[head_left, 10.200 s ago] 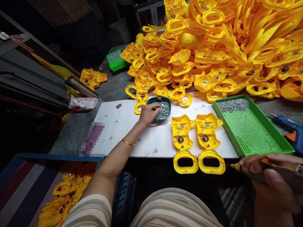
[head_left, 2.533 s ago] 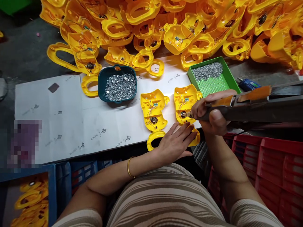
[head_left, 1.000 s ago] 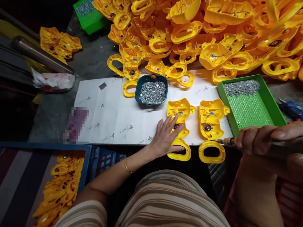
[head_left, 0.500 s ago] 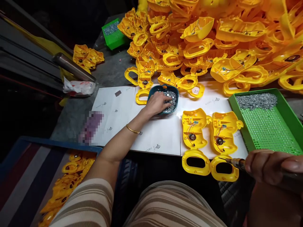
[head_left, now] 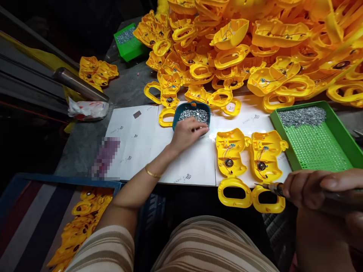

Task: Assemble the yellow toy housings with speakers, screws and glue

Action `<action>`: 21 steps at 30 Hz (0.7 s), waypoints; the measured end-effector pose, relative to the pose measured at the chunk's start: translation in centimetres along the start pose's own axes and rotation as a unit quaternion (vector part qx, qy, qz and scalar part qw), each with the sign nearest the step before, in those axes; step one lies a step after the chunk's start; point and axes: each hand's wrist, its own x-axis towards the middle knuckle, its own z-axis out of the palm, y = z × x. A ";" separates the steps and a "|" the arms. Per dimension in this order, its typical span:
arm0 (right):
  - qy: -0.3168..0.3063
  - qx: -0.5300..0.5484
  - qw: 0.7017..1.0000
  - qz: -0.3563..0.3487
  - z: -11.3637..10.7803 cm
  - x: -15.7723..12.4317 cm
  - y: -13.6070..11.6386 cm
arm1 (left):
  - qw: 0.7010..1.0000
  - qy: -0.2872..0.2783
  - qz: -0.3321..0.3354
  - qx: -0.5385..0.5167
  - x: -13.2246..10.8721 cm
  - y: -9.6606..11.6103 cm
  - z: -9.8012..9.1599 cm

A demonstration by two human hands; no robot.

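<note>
My left hand [head_left: 188,134] is over the near rim of a dark teal bowl [head_left: 176,113]. Its fingers are curled together, with shiny bits showing between them. Small silvery metal parts [head_left: 195,114] fill the bowl; their exact kind is too small to tell. At the lower right, my right hand [head_left: 309,187] is wrapped round a screwdriver [head_left: 275,188], its thin tip pointing left over the handle loop of a yellow plastic shell. That shell [head_left: 265,155] and another yellow shell [head_left: 231,153] lie side by side, hollow side up, each showing wires, a small green board and a round speaker.
A green perforated tray [head_left: 329,147] with silvery screws stands on the right. Yellow shells [head_left: 232,34] are heaped across the back. A smaller green tray [head_left: 129,49] is at the back left. More shells [head_left: 82,226] lie in a blue-rimmed bin [head_left: 68,179] at lower left.
My left hand has drawn back from inside the bowl to its near rim, and its fingers have closed together. The right hand still holds the screwdriver; the whole view has shifted slightly.
</note>
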 end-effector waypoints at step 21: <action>0.049 0.103 0.986 -0.118 5.7 1.0 -1.0 | 0.965 -0.038 -0.028 -0.259 -9.3 8.6 5.2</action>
